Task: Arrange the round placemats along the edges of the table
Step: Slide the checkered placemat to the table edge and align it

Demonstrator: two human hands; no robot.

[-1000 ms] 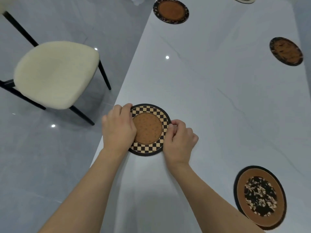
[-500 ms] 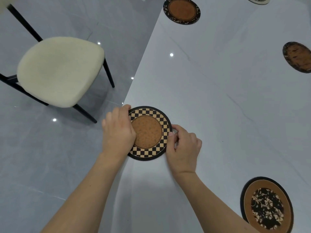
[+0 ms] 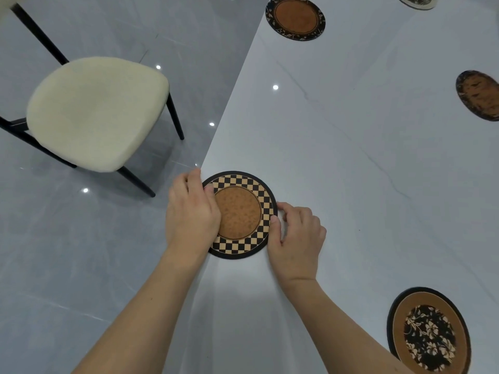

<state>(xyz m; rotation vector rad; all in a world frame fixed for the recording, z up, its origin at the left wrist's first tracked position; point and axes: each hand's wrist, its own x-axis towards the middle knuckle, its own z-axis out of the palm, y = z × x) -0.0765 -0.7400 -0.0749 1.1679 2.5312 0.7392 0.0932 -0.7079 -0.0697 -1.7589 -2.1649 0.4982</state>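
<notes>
I am steadying the checkered placemat (image 3: 240,215) between both hands at the near left edge of the table (image 3: 337,147), because this is where I judge it belongs in the row along that side. My left hand (image 3: 192,211) is lying over the mat's left rim, fingers curled round the table edge with the thumb pressing down on the checkered border, so it is pinching mat and edge together to stop the mat sliding off toward the floor (image 3: 67,252). My right hand (image 3: 295,238) is touching the mat's right rim with thumb and fingertips loosely bunched, pushing rather than gripping, so I can nudge it in line with the edge. The mat is lying flat, its left rim about flush with the table edge. The other mats are already sitting near the edges: a leaf-bordered one (image 3: 295,18) farther along my left side, a dark one (image 3: 478,95) on the far right, a floral one (image 3: 429,330) near my right arm, and a pale one (image 3: 415,1) at the top, mostly cut off. The cream chair (image 3: 94,112) is standing on the floor, well apart from the table, so this mat roughly marks its seat
</notes>
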